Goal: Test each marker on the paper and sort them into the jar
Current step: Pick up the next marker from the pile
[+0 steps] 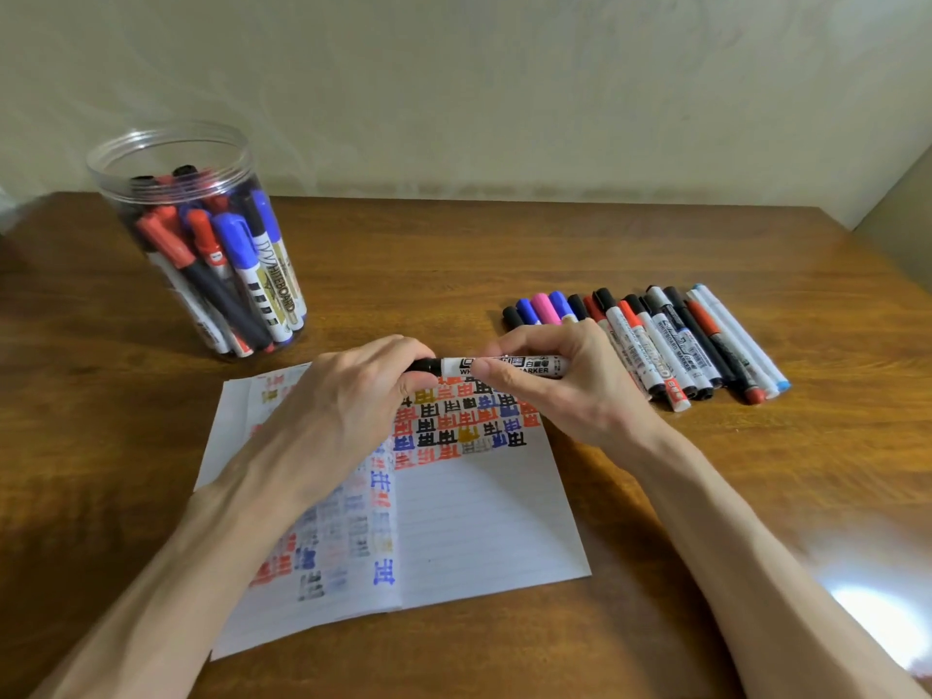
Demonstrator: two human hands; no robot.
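Observation:
A white whiteboard marker (504,366) with a black cap lies level between both hands, just above the lined paper (479,522). My left hand (353,396) grips its black cap end. My right hand (549,380) holds the white barrel, thumb underneath. Rows of red, black, blue and yellow test marks fill the top of the paper. A clear plastic jar (201,234) at the back left holds several red, blue and black markers. To the right, a row of loose markers (655,340) lies on the table.
The wooden table (454,254) runs up to a pale wall at the back. Its right edge slants past the loose markers. A bright glare patch (867,612) sits on the wood at the near right.

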